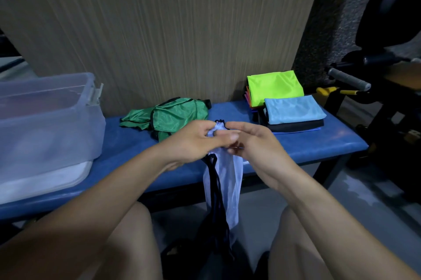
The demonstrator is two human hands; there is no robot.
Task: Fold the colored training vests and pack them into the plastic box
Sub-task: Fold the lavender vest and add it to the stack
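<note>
A pale lilac-white vest (224, 188) with dark trim hangs bunched from my hands down past the front edge of the blue bench (319, 145). My left hand (196, 140) grips its gathered top. My right hand (252, 143) meets it from the right and pinches the same fabric. A crumpled green vest (173, 115) lies on the bench just behind my hands. Folded vests are stacked at the right: a neon yellow vest (274, 87) behind and a light blue vest (293, 109) on top of dark ones. The clear plastic box (45, 125) stands at the left end of the bench.
A wood-grain panel (159, 29) rises directly behind the bench. Dark gym equipment with a grey grip handle (348, 79) stands to the right. My knees are below the bench's front edge, with a dark bag (200, 257) between them on the floor.
</note>
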